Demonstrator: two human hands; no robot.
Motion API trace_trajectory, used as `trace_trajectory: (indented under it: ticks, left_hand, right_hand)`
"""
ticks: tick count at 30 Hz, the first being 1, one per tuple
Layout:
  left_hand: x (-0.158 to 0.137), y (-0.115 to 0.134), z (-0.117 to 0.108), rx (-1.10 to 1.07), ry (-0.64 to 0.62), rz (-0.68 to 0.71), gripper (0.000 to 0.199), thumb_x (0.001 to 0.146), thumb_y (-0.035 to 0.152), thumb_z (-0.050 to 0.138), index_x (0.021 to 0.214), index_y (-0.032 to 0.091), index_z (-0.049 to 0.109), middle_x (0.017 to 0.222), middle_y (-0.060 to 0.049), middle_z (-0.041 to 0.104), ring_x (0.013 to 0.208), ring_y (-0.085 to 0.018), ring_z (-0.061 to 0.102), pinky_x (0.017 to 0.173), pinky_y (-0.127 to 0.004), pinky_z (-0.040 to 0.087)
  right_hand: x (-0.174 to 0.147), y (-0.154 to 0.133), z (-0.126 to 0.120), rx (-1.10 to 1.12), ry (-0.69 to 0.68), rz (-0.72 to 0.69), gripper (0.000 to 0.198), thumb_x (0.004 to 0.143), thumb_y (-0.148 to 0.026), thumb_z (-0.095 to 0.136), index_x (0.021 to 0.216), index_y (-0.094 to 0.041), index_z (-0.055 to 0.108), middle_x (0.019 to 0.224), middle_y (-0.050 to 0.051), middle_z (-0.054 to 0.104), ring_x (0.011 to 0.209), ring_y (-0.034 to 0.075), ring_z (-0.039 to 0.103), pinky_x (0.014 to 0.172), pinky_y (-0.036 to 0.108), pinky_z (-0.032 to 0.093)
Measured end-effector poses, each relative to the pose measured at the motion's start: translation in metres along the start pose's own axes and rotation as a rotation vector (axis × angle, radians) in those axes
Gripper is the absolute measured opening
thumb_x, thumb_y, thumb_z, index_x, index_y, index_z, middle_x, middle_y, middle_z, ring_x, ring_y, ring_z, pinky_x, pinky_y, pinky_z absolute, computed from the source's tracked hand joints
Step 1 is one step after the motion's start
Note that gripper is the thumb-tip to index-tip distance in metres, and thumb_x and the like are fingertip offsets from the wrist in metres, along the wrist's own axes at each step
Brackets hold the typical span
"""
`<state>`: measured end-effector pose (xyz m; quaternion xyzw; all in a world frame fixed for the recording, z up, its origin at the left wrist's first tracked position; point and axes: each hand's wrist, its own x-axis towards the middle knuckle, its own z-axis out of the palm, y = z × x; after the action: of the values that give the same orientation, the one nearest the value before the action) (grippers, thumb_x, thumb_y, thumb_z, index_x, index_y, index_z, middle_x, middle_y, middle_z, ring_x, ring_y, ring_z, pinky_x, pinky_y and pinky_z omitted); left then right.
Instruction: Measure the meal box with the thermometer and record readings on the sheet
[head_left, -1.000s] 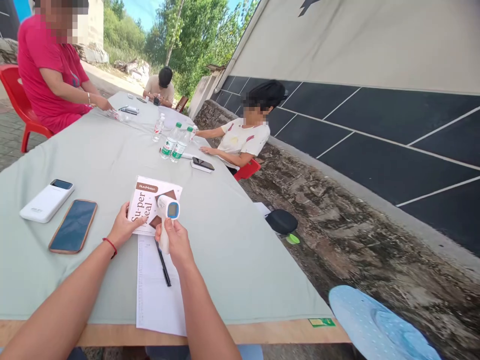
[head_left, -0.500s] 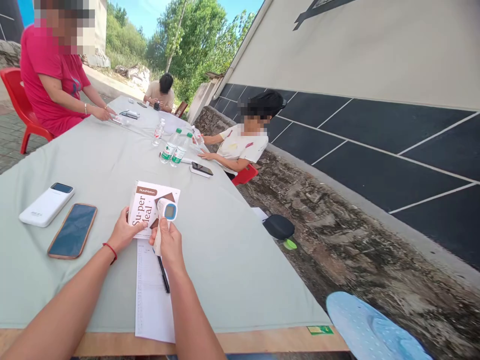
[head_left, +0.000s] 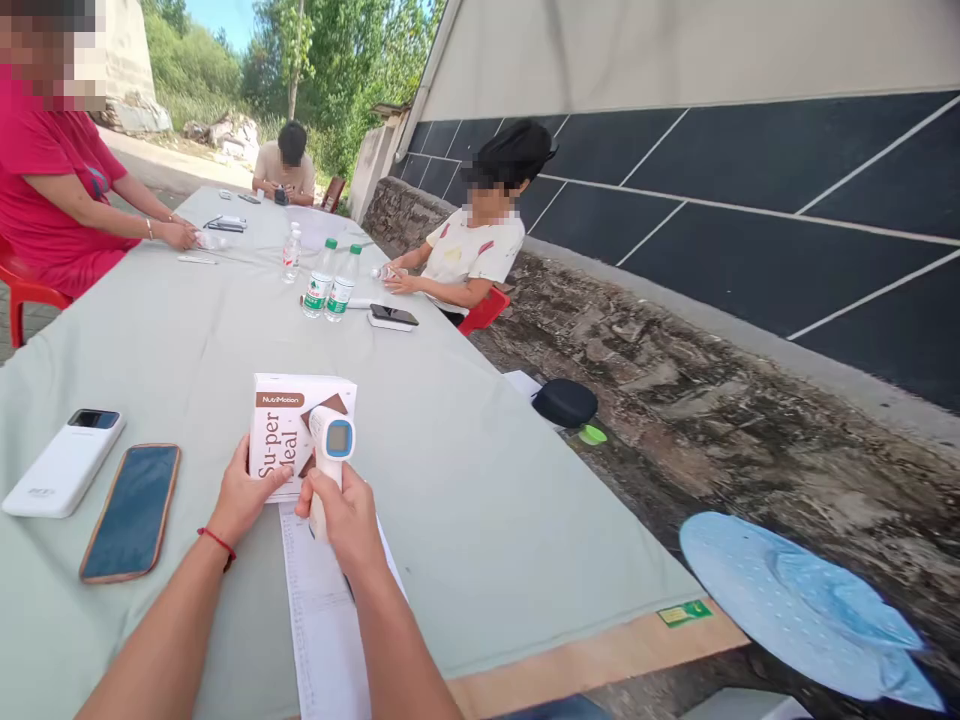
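Observation:
My left hand [head_left: 246, 490] grips the lower left side of a white and brown box [head_left: 281, 425] printed "NutriMotion", its thumb across the front. In my right hand [head_left: 343, 510] is a white infrared thermometer [head_left: 328, 470] with a blue-framed screen, fingers wrapped round its handle. The thermometer is in front of the box's right part and hides some of it; whether the two touch I cannot tell. Below the box lies a printed paper sheet [head_left: 322, 620], partly covered by my right forearm.
Left of my hands lie a phone [head_left: 131, 515] and a white power bank [head_left: 64, 465]. Farther off stand water bottles [head_left: 330, 285] and another phone [head_left: 394, 316]. Several people sit round the table [head_left: 465, 480]. A light blue hat [head_left: 795, 610] is beyond the right corner.
The view has turned and shifted, so the table's things sit differently in it. Both hands keep their holds on the box and thermometer. The seated person at right has brought their hands together.

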<state>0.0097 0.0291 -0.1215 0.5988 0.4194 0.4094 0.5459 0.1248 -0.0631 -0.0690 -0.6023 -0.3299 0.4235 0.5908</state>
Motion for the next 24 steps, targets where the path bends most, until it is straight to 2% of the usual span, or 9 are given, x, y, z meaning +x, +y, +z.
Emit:
trace_trajectory:
  ticks: [3, 9, 17, 24]
  left_hand:
    - [0.003, 0.0, -0.001, 0.004, -0.014, -0.009, 0.067, 0.065, 0.052, 0.078, 0.118, 0.018, 0.055, 0.112, -0.008, 0.068, 0.104, -0.028, 0.064, 0.086, -0.04, 0.053]
    - [0.005, 0.002, -0.001, 0.003, -0.023, -0.018, 0.072, 0.062, 0.051, 0.079, 0.121, 0.017, 0.054, 0.114, -0.01, 0.067, 0.105, -0.029, 0.064, 0.087, -0.041, 0.054]
    - [0.007, 0.003, 0.0, -0.046, -0.049, -0.008, 0.072, 0.059, 0.05, 0.081, 0.118, 0.017, 0.056, 0.114, -0.01, 0.067, 0.104, -0.029, 0.064, 0.087, -0.041, 0.054]
    - [0.006, 0.002, -0.001, -0.044, -0.062, 0.008, 0.067, 0.061, 0.049, 0.08, 0.116, 0.017, 0.057, 0.111, -0.008, 0.068, 0.102, -0.028, 0.064, 0.085, -0.039, 0.054]
  right_hand:
    - [0.0, 0.0, 0.005, -0.01, 0.044, 0.006, 0.025, 0.08, -0.043, 0.054, 0.069, -0.021, 0.054, 0.052, -0.002, 0.06, 0.048, 0.014, 0.048, 0.05, 0.026, 0.04]
    - [0.0, 0.001, 0.002, -0.069, 0.131, -0.044, 0.025, 0.081, -0.043, 0.052, 0.069, -0.022, 0.053, 0.047, -0.005, 0.054, 0.05, 0.015, 0.049, 0.055, 0.027, 0.042]
    - [0.008, 0.014, -0.007, -0.082, 0.083, -0.057, 0.025, 0.082, -0.042, 0.051, 0.076, -0.02, 0.059, 0.046, -0.005, 0.053, 0.052, 0.015, 0.048, 0.057, 0.027, 0.04]
    - [0.007, 0.016, -0.003, -0.066, 0.112, -0.039, 0.024, 0.08, -0.042, 0.052, 0.077, -0.019, 0.059, 0.047, -0.006, 0.053, 0.051, 0.015, 0.048, 0.056, 0.026, 0.04]
